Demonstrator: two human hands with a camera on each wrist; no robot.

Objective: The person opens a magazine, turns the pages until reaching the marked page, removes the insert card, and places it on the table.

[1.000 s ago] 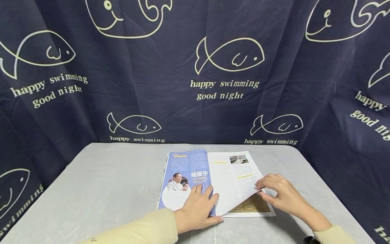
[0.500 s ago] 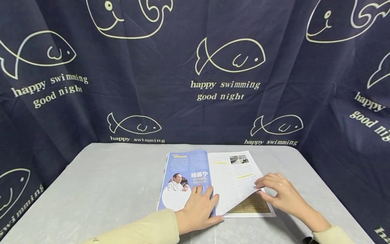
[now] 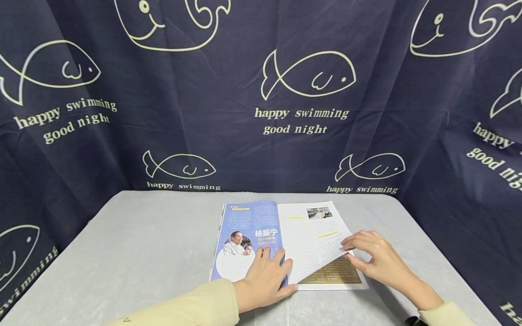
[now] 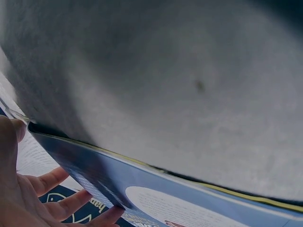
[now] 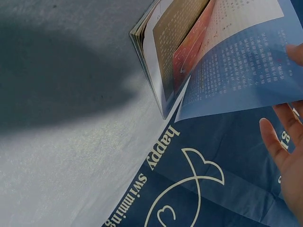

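Note:
An open magazine [image 3: 238,217] lies on the table in the head view, its left page blue with a portrait photo. My left hand [image 3: 265,280] rests on it beside the spine, fingers spread and thumb at the lower edge. My right hand [image 3: 381,258] pinches the outer edge of the white right-hand page [image 3: 303,244] between thumb and fingers. That page's lower corner is lifted, and a brown printed page [image 3: 338,274] shows beneath. In the right wrist view, the raised page [image 5: 236,71] curves up towards my right hand [image 5: 291,146]. The left wrist view shows the magazine's lower edge [image 4: 118,161].
The grey table [image 3: 155,244] extends around the magazine on both sides. Behind it hangs a dark blue curtain [image 3: 228,136] with white fish outlines and lettering, also covering the left and right sides. Pale sleeves [image 3: 195,303] cover my forearms.

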